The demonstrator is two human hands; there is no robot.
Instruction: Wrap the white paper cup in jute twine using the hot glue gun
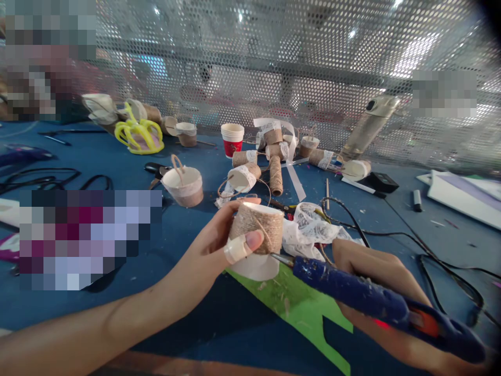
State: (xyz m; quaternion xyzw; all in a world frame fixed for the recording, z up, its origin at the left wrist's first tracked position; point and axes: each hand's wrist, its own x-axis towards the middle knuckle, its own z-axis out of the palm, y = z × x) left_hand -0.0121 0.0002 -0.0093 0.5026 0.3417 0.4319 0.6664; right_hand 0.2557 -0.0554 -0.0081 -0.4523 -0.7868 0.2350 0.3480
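My left hand (213, 243) is wrapped round a paper cup (256, 222) wound with brown twine, its thumb with a pale bandage pressed on the side. A bare white band shows at the cup's lower end, and a loose strand of twine crosses its wall. My right hand (379, 266) is closed about a blue hot glue gun (352, 290) with an orange trigger; most of its fingers are hidden behind the gun. The metal nozzle (282, 259) points left, at or very near the lower edge of the twine. Beneath lies a green sheet (289, 308).
White lace (313, 230) lies just behind the cup. Several twine-wrapped cups stand or lie farther back, with a red paper cup (232, 141), a twine spool (276, 177) and a yellow crown-like piece (139, 136). Black cables (415, 240) run across the right. A perforated metal screen (250, 68) closes the back.
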